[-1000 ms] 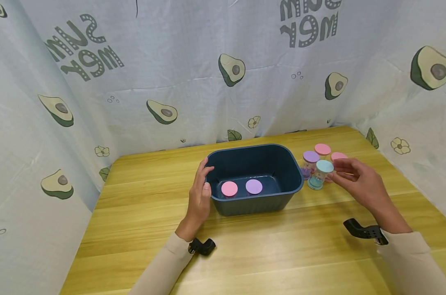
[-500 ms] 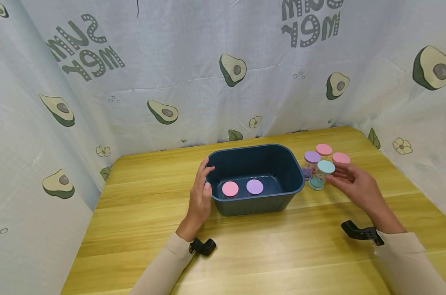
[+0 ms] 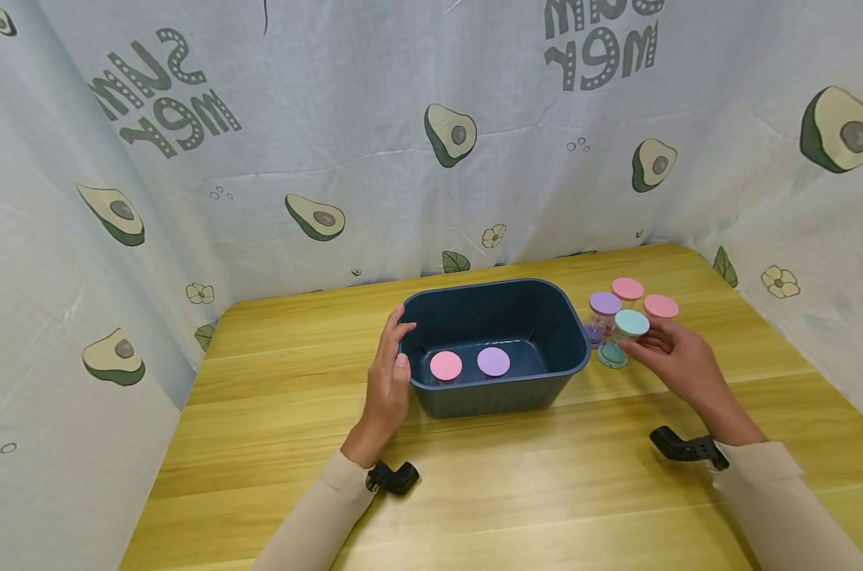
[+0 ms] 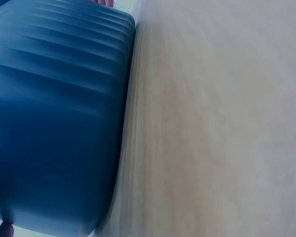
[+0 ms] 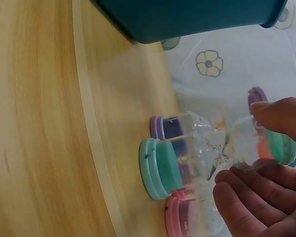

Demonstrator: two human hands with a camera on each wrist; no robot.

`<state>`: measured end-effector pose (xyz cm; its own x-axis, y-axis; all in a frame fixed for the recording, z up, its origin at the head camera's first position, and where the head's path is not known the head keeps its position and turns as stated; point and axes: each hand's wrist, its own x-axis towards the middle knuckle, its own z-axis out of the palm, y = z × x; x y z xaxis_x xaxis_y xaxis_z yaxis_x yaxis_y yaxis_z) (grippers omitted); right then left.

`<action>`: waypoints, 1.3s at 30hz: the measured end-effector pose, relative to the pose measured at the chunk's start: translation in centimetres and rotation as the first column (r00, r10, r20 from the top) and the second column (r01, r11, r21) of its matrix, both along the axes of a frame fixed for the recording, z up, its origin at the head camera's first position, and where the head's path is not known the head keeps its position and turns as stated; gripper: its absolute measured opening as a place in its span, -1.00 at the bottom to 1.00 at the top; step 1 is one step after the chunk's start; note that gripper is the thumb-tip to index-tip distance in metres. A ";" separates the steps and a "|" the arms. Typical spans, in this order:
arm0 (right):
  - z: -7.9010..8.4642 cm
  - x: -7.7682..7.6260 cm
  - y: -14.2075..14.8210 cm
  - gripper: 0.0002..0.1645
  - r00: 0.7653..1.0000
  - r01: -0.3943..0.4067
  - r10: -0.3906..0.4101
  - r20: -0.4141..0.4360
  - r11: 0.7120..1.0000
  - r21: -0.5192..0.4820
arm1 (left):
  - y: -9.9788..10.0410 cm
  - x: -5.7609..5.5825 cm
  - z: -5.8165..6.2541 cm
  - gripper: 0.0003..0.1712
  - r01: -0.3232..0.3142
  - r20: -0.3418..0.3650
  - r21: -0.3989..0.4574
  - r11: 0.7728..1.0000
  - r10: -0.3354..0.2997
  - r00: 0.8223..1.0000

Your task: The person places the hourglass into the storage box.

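A teal-capped hourglass (image 3: 630,323) stands on the table right of a dark blue bin (image 3: 498,394). My right hand (image 3: 681,361) is at this hourglass, thumb on its near side and fingers behind its upper part. In the right wrist view, thumb and fingers lie on both sides of the hourglass's clear body (image 5: 207,148). Close around it stand a purple-capped hourglass (image 3: 605,304) and two pink-capped ones (image 3: 627,289). My left hand (image 3: 386,381) rests against the bin's left end, fingers fairly straight.
Inside the bin are a pink-capped hourglass (image 3: 446,365) and a purple-capped one (image 3: 493,362). The wooden table (image 3: 274,396) ends at a curtain (image 3: 374,159) with printed avocados, behind and at both sides.
My right hand has moved slightly left, and its thumb now lies over the teal-capped hourglass's middle. The hourglasses, the bin and my left hand keep their places.
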<state>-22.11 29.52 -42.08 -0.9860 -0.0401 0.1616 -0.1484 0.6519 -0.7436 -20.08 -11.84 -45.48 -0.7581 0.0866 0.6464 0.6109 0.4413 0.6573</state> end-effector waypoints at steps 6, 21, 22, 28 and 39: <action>-0.3 -0.3 -0.4 -0.21 0.999 0.033 -0.033 0.024 0.999 -0.010 | 0.0 0.0 -0.1 -0.38 0.003 0.001 -0.001 1.000 -0.003 1.000; -0.6 -0.4 -1.0 -0.28 0.997 0.079 -0.079 -0.013 0.997 0.003 | 0.0 -0.1 -0.1 -0.39 -0.003 0.003 -0.004 1.000 0.003 1.000; -0.6 -0.4 -1.0 -0.27 0.997 0.079 -0.079 -0.016 0.997 0.001 | 0.0 -0.1 -0.1 -0.39 -0.003 0.004 -0.003 1.000 0.003 1.000; -0.6 -0.2 -0.9 -0.25 0.995 0.092 -0.092 -0.032 0.996 0.003 | 0.1 0.0 0.0 -0.39 -0.003 0.009 -0.003 1.000 0.003 1.000; 0.1 0.4 -1.2 -0.31 0.991 0.093 -0.098 -0.086 0.994 -0.059 | 0.1 0.1 -0.1 -0.39 -0.007 0.013 -0.006 1.000 0.007 1.000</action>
<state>-21.68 28.28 -42.02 -0.9666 0.0648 0.2480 -0.1545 0.6249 -0.7653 -20.03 -11.78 -45.54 -0.7671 0.0850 0.6358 0.5991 0.4493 0.6627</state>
